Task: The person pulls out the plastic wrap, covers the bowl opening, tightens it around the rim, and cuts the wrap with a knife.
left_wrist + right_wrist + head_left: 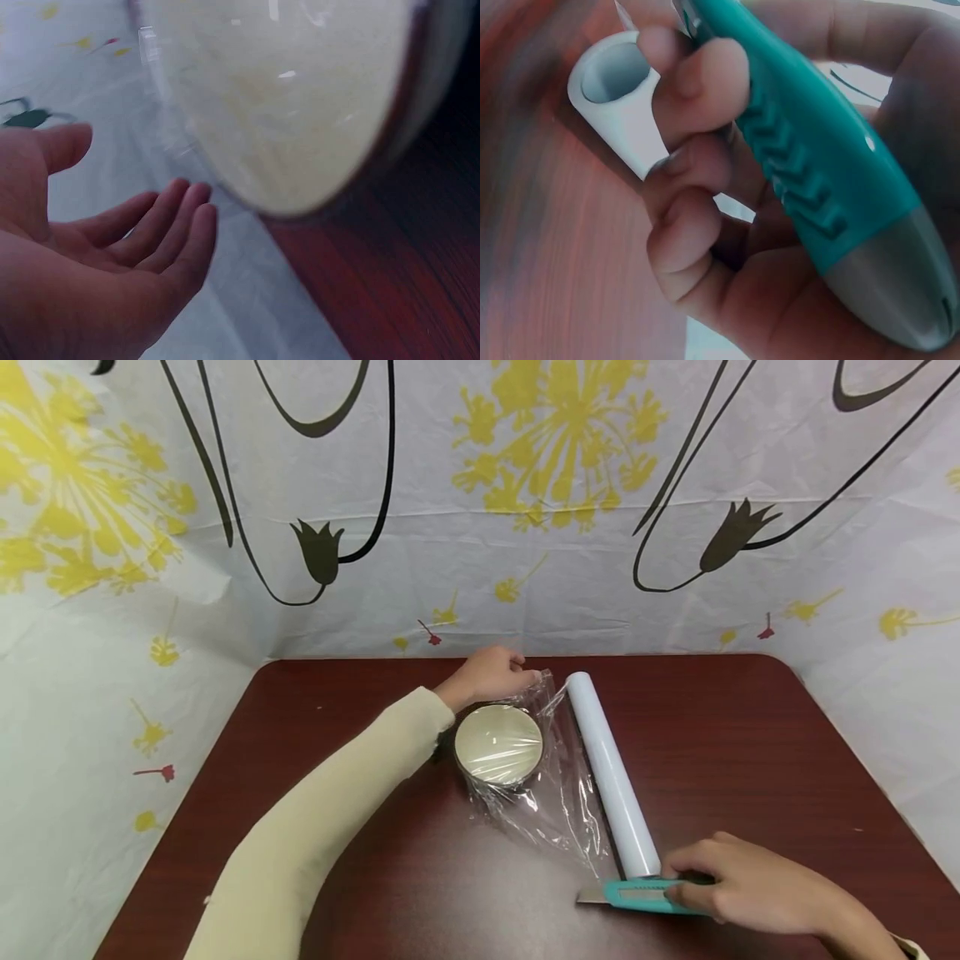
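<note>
Our right hand (765, 887) grips a teal cutter (641, 896) behind its blade (592, 895) — presumably for safety; our left hand (491, 675), loosely open, is near the tabletop's (750, 752) far edge, by film (558, 793) draped over a bowl (498, 743), left of the white roll (612, 772).

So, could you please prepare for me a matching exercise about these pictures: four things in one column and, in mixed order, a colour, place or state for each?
Things:
1. Cutter
2. Roll
3. Bowl
4. Left hand

Descriptions:
A. covered by clear film
B. at the far edge of the table
C. teal, held in the right hand
D. long and white, with a hollow end

Right pairs: 1-C, 2-D, 3-A, 4-B
</note>
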The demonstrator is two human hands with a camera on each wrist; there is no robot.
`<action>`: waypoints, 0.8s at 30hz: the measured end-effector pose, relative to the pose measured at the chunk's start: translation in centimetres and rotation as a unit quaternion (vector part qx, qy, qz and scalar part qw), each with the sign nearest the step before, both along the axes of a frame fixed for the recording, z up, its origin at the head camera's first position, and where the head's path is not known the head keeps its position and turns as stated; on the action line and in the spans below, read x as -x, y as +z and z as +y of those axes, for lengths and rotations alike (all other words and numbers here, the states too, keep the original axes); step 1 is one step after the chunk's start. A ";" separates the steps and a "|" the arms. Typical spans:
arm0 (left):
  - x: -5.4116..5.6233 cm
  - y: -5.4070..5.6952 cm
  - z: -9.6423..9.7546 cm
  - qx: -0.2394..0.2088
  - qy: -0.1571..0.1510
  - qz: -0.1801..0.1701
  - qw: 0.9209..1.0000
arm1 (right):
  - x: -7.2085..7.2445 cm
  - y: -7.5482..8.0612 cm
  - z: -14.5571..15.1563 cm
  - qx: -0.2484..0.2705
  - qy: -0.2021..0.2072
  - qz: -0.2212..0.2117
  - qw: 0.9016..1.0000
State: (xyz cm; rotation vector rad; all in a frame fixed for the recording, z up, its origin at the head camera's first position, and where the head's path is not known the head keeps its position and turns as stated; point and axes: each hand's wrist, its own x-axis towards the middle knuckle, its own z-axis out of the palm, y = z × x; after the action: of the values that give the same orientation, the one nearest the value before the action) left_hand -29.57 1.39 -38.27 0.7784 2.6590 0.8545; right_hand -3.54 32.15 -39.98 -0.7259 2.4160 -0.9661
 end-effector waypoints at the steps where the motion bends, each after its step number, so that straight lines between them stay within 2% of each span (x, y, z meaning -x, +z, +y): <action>1: -0.3 0.3 -0.6 0.000 -0.003 -0.003 1.000 | -0.1 0.0 0.3 0.003 0.004 0.005 1.000; 5: -1.7 0.9 -3.1 -0.010 -0.010 -0.013 1.000 | -0.1 0.2 1.5 0.030 0.017 0.011 0.999; 11: -5.2 0.4 -6.1 -0.047 -0.016 -0.020 0.999 | 0.7 1.3 2.7 0.062 0.001 0.020 0.998; 15: -7.6 -0.8 -7.6 -0.083 -0.006 -0.019 0.996 | 1.8 2.2 2.8 0.071 -0.054 0.021 0.996; 17: -8.5 -1.7 -8.0 -0.108 0.003 -0.031 0.994 | 2.5 2.4 2.7 0.077 -0.101 0.007 0.992; 21: -9.8 -3.4 -8.5 -0.161 0.024 -0.066 0.985 | 4.5 2.3 2.4 0.094 -0.192 -0.006 0.977; 24: -10.2 -4.4 -8.7 -0.184 0.037 -0.083 0.979 | 6.3 2.0 2.2 0.096 -0.245 -0.006 0.965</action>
State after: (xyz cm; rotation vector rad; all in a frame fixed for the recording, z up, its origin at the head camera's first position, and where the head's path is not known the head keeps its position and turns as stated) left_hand -19.39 -7.29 -42.68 0.6539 2.4269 1.3930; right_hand -9.86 34.36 -38.01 -0.1697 2.5680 -1.4013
